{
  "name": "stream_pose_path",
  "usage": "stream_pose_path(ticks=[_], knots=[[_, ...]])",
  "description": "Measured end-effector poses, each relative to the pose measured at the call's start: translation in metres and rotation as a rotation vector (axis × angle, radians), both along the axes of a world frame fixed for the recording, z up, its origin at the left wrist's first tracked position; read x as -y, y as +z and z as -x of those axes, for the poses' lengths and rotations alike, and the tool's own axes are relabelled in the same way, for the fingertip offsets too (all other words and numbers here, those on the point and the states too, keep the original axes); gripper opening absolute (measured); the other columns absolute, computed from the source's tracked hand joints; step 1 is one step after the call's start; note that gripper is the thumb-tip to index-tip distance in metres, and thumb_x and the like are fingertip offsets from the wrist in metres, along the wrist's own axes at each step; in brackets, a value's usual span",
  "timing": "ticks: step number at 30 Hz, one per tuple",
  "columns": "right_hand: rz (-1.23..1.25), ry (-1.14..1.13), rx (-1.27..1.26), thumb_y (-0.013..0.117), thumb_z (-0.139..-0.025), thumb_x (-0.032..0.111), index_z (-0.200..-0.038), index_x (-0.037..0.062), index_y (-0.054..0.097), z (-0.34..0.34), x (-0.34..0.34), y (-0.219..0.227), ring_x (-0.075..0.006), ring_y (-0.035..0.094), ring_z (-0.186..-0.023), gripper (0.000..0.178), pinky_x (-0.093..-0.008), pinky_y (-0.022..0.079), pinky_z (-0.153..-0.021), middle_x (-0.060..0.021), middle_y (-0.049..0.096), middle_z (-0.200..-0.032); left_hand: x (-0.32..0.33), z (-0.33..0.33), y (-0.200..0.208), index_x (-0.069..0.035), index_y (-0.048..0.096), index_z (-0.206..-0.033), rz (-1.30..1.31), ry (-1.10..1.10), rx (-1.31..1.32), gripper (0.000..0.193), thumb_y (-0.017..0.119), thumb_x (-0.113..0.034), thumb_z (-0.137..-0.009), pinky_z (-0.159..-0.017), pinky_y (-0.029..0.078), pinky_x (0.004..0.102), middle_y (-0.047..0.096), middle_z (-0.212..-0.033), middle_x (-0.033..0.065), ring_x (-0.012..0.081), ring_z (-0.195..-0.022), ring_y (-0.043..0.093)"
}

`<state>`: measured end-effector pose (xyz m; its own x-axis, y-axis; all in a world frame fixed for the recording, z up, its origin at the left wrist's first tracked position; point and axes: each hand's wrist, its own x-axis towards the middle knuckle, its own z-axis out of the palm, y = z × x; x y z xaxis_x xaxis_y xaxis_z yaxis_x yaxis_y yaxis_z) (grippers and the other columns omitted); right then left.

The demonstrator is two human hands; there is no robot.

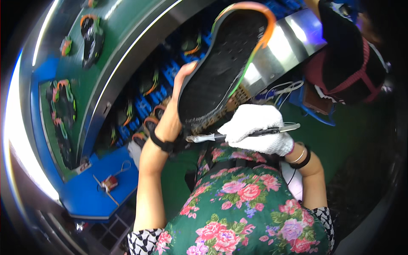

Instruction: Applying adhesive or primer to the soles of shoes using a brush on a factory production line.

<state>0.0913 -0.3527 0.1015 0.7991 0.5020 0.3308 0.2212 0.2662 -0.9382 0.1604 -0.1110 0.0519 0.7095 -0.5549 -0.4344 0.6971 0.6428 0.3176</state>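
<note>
My left hand [180, 85], bare, grips a shoe sole [221, 63] by its left edge and holds it up in front of me. The sole's black inner face is turned toward me, with an orange and green rim and a glossy, wet-looking patch along the near end. Most of the left fingers are hidden behind it. In a white knitted glove, my right hand [255, 129] is closed round a brush [221, 137] with a dark handle. Its pale bristles point left, just below the near end of the sole.
A green conveyor belt [117, 23] on the left carries several shoe parts [91, 42]. Blue racks [170, 68] with more soles stand beyond my left arm. At lower left is a blue table [91, 193] bearing a small reddish object. Another person in black [342, 46] is at upper right.
</note>
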Motion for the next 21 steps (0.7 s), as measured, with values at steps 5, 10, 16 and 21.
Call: stream_pose_path(ticks=[5,10,16,21], knots=[[-0.007,-0.116,-0.170,0.080,-0.081,0.000,-0.093,0.0009,0.078,0.015,0.002,-0.028,-0.0203,0.074,-0.092,0.012,-0.0331,0.059,-0.084,-0.0114,0.077,-0.097,0.014,0.028,-0.011,0.000,0.056,-0.140,0.123,-0.013,-0.145,0.072,0.053,-0.055,-0.094,-0.095,0.057,0.0531,0.066,-0.130,0.0231,0.0416,-0.106,0.070],[0.123,-0.321,-0.033,0.078,-0.081,-0.004,-0.098,0.0001,0.078,-0.008,0.015,-0.020,-0.0199,0.074,-0.090,0.017,-0.0345,0.059,-0.085,-0.0101,0.077,-0.098,0.022,0.055,-0.012,-0.002,0.052,-0.144,0.320,0.110,-0.186,0.073,0.047,-0.057,-0.096,-0.095,0.054,0.0627,0.063,-0.134,0.0225,0.0416,-0.116,0.065],[0.491,-0.730,0.653,0.080,-0.080,0.003,-0.100,0.0031,0.076,-0.041,0.011,-0.010,-0.0274,0.073,-0.087,0.021,-0.0380,0.058,-0.084,-0.0109,0.076,-0.096,0.022,0.062,-0.012,-0.001,0.047,-0.147,0.211,0.040,-0.117,0.075,0.046,-0.058,-0.098,-0.096,0.053,0.0659,0.060,-0.135,0.0258,0.0462,-0.109,0.067],[-0.043,-0.252,0.134,0.080,-0.079,0.001,-0.092,0.0027,0.077,-0.022,0.016,0.017,-0.0245,0.073,-0.087,0.013,-0.0348,0.058,-0.076,-0.0123,0.077,-0.095,0.019,0.035,0.019,-0.001,0.037,-0.153,0.210,0.163,0.103,0.097,0.055,-0.072,-0.090,-0.098,0.055,0.0582,0.055,-0.141,0.0292,0.0458,-0.117,0.063]])
